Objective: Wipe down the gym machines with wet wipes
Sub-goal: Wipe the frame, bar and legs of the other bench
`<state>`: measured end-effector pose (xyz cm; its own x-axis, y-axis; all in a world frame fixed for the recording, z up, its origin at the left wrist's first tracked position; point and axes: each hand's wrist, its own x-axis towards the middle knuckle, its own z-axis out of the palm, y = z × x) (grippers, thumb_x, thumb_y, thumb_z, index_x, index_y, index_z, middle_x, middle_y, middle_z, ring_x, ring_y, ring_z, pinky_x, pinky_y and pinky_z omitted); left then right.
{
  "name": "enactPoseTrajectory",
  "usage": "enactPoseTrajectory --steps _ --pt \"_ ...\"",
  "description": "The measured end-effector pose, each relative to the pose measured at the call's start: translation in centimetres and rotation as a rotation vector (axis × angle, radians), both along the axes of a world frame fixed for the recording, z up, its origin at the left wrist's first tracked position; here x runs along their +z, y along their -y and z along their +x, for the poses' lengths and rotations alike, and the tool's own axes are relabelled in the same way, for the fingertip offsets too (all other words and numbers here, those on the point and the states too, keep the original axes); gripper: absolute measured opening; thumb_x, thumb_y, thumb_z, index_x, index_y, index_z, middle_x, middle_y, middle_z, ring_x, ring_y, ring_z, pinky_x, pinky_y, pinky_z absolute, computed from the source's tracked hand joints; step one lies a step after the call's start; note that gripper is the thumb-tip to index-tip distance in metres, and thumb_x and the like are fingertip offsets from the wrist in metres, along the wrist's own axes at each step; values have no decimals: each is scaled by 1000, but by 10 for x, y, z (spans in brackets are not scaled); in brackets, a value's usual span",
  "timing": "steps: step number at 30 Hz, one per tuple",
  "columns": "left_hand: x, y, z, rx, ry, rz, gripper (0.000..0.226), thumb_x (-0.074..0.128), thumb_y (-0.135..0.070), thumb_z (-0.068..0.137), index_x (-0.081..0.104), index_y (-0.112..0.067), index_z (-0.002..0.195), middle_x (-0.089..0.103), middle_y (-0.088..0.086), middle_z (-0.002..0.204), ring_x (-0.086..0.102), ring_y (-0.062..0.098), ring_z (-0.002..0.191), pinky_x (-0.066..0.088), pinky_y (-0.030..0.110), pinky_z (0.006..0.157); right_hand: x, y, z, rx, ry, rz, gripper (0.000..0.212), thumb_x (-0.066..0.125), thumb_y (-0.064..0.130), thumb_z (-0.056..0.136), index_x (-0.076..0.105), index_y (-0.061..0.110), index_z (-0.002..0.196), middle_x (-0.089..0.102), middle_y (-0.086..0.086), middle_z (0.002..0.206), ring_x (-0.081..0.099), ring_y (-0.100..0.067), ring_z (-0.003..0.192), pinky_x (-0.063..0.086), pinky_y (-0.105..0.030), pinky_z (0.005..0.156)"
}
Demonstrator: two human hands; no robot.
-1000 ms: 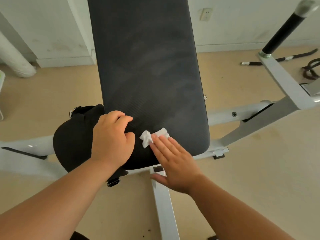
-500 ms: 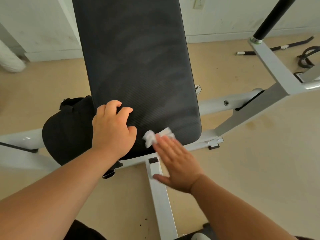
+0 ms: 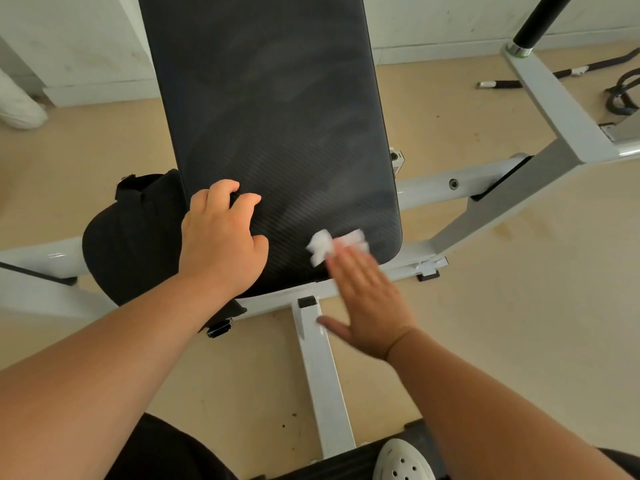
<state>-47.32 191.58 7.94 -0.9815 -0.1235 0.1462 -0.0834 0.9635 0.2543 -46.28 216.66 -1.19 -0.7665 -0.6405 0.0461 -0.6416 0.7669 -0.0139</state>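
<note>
At the near end of the long black ribbed bench cushion (image 3: 277, 133), the right hand (image 3: 367, 299) presses the crumpled white wet wipe (image 3: 322, 245) flat under straight, close-set fingers; over the past second the wipe has travelled along that edge from the middle towards the right-hand corner. The left hand (image 3: 221, 244) remains at the cushion's left edge, fingers bent, though whether it grips cannot be told; in my judgement the near strip is nearly covered, and the white metal frame (image 3: 322, 375) remains to be wiped.
</note>
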Motion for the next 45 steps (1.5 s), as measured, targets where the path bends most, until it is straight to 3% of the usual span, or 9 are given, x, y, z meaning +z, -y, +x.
enactPoseTrajectory --steps 5,12,15,21,28,31,36,41,45 --pt "1 -3 1 0 23 14 55 65 -14 84 56 -10 138 42 15 149 36 40 133 42 54 101 8 1 -6 -307 67 -31 103 17 80 96 -2 4 163 -7 -15 171 -11 -31 158 2 -47 129" --pt "1 -1 3 0 37 -2 55 66 -13 83 57 -10 138 43 16 147 38 40 131 42 53 98 3 54 25 313 31 36 98 34 76 95 9 9 163 1 -11 171 0 -28 158 5 -45 129" --pt "1 0 5 -25 45 37 56 63 -13 84 56 -12 140 41 12 149 36 36 134 41 53 103 3 19 -3 89 14 -80 96 44 70 94 21 6 162 19 -14 169 13 -29 157 19 -48 126" --pt "2 4 5 -24 11 111 51 62 -9 85 60 -9 136 47 11 147 39 35 134 42 50 102 28 36 -36 -386 74 -209 101 27 77 94 3 6 163 -2 -13 172 -7 -28 158 3 -44 129" --pt "-3 19 2 -23 -89 161 50 50 -12 82 64 -8 130 58 8 134 49 33 124 48 50 97 28 85 -16 378 25 52 92 33 72 97 17 9 163 12 -12 170 4 -28 158 8 -47 129" --pt "-4 21 3 -36 -112 198 51 49 -12 80 65 -7 128 58 7 134 50 32 123 45 46 98 32 62 -45 65 6 -117 93 43 68 94 23 8 162 21 -12 169 15 -29 157 17 -48 127" --pt "-6 27 7 -61 -93 227 51 54 -8 82 63 -7 131 57 7 137 48 31 129 40 42 106 57 58 -71 -587 171 -371 96 31 70 96 3 8 164 -2 -10 172 -5 -24 159 6 -45 129" --pt "-8 31 3 -52 -155 239 52 47 -14 79 66 -7 127 62 9 129 55 32 118 48 45 97 48 100 -32 -52 126 -95 98 32 73 96 4 7 164 -3 -10 171 -9 -26 158 -3 -41 128" --pt "-7 24 -2 -24 -199 290 52 42 -21 79 67 -10 124 64 7 121 57 32 109 51 46 86 65 80 -55 -49 114 -59 87 37 65 101 5 16 165 -1 0 172 -10 -12 156 -9 -27 124"
